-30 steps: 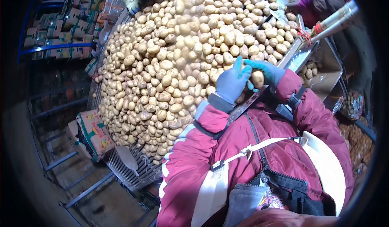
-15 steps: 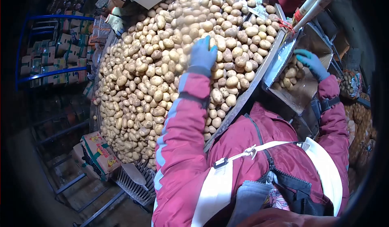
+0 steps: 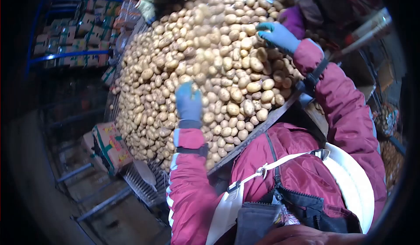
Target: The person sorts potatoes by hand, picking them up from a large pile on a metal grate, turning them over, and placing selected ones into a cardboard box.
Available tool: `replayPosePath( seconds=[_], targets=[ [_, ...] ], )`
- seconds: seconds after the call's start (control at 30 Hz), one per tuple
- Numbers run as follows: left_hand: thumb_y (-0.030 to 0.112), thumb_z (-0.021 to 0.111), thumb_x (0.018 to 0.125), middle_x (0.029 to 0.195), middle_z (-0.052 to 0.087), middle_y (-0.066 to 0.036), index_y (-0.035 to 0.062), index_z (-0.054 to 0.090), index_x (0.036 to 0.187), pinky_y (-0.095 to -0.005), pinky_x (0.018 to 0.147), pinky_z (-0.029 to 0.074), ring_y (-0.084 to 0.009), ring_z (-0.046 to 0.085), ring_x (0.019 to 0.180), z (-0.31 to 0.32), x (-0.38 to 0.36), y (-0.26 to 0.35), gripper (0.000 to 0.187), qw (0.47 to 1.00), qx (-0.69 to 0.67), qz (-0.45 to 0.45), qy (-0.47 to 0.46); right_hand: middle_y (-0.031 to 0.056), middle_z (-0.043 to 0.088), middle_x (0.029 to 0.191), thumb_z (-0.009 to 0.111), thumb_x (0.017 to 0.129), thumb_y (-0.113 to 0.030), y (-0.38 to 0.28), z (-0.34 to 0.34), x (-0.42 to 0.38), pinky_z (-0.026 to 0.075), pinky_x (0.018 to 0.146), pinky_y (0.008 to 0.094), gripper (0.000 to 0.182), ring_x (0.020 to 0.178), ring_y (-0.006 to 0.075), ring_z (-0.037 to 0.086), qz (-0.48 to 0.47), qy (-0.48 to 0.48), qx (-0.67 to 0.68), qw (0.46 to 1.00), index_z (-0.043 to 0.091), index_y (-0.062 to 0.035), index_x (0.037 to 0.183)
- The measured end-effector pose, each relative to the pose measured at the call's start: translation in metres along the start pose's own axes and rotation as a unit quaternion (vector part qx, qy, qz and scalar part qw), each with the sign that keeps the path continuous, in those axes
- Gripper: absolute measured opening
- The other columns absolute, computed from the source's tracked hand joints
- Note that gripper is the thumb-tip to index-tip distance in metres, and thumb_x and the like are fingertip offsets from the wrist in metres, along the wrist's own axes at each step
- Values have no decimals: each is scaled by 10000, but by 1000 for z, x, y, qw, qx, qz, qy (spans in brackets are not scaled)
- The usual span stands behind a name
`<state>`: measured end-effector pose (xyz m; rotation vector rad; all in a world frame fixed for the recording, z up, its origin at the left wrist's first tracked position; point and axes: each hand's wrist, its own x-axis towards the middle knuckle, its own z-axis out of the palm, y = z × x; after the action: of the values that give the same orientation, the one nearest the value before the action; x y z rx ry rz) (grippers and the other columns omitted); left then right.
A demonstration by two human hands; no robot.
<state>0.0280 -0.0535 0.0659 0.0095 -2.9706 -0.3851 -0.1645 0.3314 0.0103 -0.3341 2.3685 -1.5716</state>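
Note:
A wide heap of potatoes [image 3: 166, 76] covers the sorting table in front of me. My left hand [image 3: 189, 104], in a blue-green glove, rests over the middle of the heap, slightly blurred. Its thumb stands apart from the fingers, and I see no potato in it. Farther back on the right, my right hand [image 3: 280, 36], gloved alike, reaches over the potatoes with its fingers stretched out. Whatever lies under its palm is hidden. Close behind that hand is another person's purple-gloved hand [image 3: 292, 21].
A metal edge [image 3: 249, 135] borders the heap on my side. A printed carton [image 3: 111, 146] stands at left beside a slatted rack [image 3: 142, 183]. Another person's pale glove [image 3: 147, 8] is at the far left edge. Stacked cartons [image 3: 70, 39] stand behind a blue frame.
My right hand has left the potatoes in the box at right and is now over the heap. My left hand has moved nearer to me and left. The view has shifted.

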Motion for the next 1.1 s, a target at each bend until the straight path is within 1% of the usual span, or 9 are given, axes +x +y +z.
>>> replayPosePath(
  seconds=[0.1,0.2,0.3,0.5,0.57,0.7,0.8,0.93,1.1],
  targets=[
    [348,684,932,1301,576,-315,-28,518,1423,-515,1051,452,-468,547,1202,-29,-41,-95,641,976,142,-153,57,243,738,1082,663,898,-363,45,35,62,566,867,422,459,985,319,732,-116,125,-111,979,698,-25,1208],
    [454,689,925,1342,566,-356,-18,469,1489,-511,1070,438,-478,544,1253,-31,-60,-114,768,961,73,-267,13,223,726,1099,683,859,-395,44,65,87,549,896,439,505,1030,338,712,4,-18,-101,995,675,-17,1195],
    [474,702,920,1175,656,-274,23,635,1315,-514,987,480,-444,590,1152,-32,-33,-68,603,982,48,-181,38,221,724,1101,705,846,-409,19,73,77,547,891,439,516,1030,344,709,-8,-6,-175,985,671,-11,1172],
    [475,759,840,1495,418,-275,133,596,1412,-507,1102,425,-447,491,1287,37,-45,5,686,997,74,-23,-7,156,698,1298,720,921,-335,20,67,64,520,997,355,583,1178,228,661,-16,-14,-28,999,598,-27,1400],
    [457,746,850,1521,412,-257,150,546,1464,-518,1122,407,-453,456,1324,41,-24,69,715,993,-40,-93,-68,142,702,1291,713,944,-316,2,70,51,519,988,345,543,1166,205,656,-7,-17,-7,1000,607,-30,1393],
    [397,732,889,1492,491,-239,136,504,1500,-504,1086,450,-437,541,1292,49,-34,78,702,984,-133,-89,-77,-44,658,971,673,1002,-268,-38,68,11,464,634,215,398,710,35,545,49,-36,184,981,648,-95,1360],
    [283,726,919,1112,693,-202,18,686,1147,-451,909,537,-362,666,1040,20,-32,32,352,933,-306,-186,-41,-53,649,909,663,1015,-253,-36,58,-26,445,570,194,339,685,22,549,101,-67,237,964,675,-76,1304],
    [437,706,872,1042,699,-144,80,704,1056,-459,906,496,-302,625,1026,12,-2,-11,402,989,129,-58,-31,-36,705,948,645,1019,-264,-41,70,-64,459,577,192,290,660,36,575,110,-88,206,968,718,-92,1241],
    [533,761,782,1065,703,-148,106,705,1112,-460,944,497,-308,622,1076,53,18,-5,543,980,157,-117,-40,-20,742,994,654,1004,-295,-62,97,-91,478,608,211,305,725,40,594,165,-151,260,939,733,-97,1222]
  ],
)
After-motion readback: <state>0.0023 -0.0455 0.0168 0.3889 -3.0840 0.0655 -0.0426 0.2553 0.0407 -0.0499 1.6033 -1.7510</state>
